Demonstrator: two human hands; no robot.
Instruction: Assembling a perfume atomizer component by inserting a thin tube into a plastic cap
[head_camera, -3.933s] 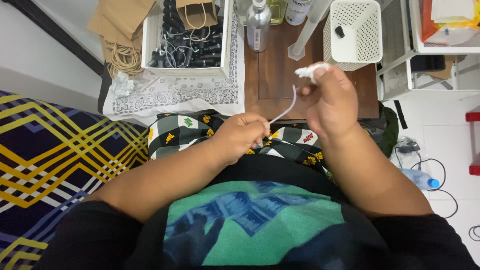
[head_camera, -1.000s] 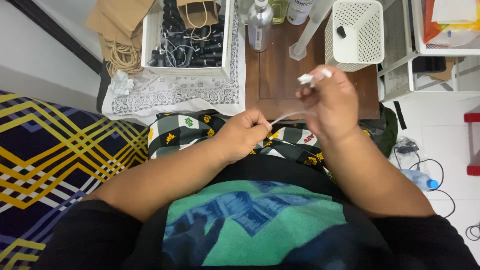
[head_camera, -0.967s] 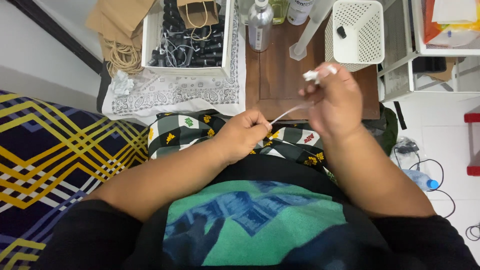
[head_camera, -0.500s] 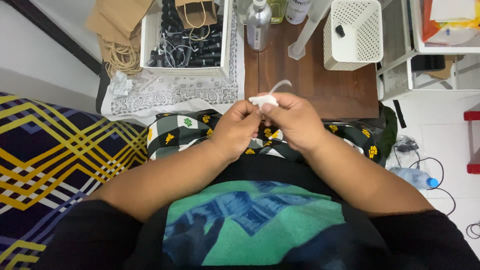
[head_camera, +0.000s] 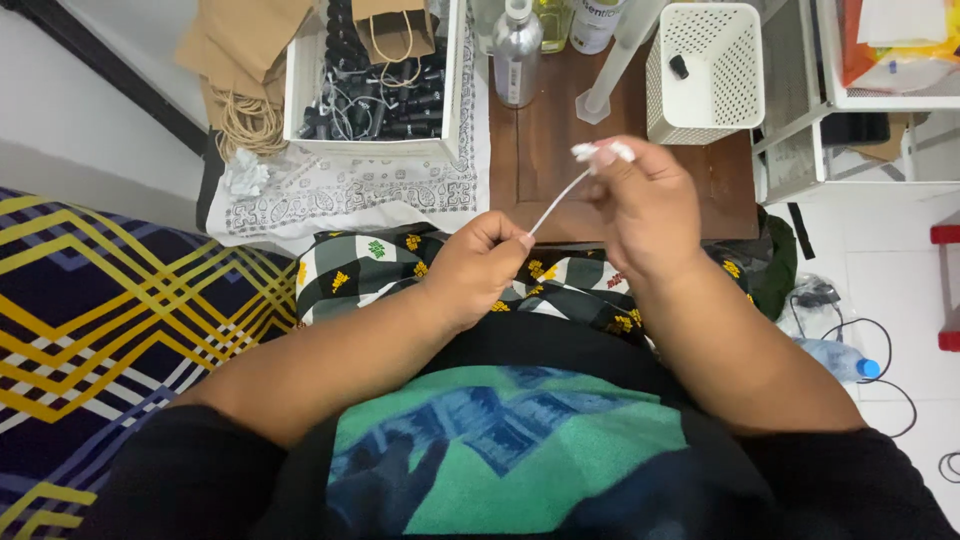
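Note:
A thin white cable (head_camera: 556, 202) runs taut between my two hands above my lap. My left hand (head_camera: 480, 262) pinches its lower end between thumb and forefinger. My right hand (head_camera: 640, 205) is raised higher over the edge of the brown wooden table (head_camera: 545, 150) and grips the cable's upper end, where white coils (head_camera: 600, 152) poke out past the fingertips. Under both hands lies a green-and-white checked cloth (head_camera: 360, 265) across my knees.
A white box (head_camera: 300, 95) full of black cables and parts stands on a patterned white cloth at the back left, brown paper bags behind it. A metal bottle (head_camera: 516, 55), a white perforated basket (head_camera: 700, 70) and white shelving stand to the right. A striped blanket lies left.
Half a second ago both hands were together low over my lap. My right hand has since risen up and to the right, drawing the cable tight again.

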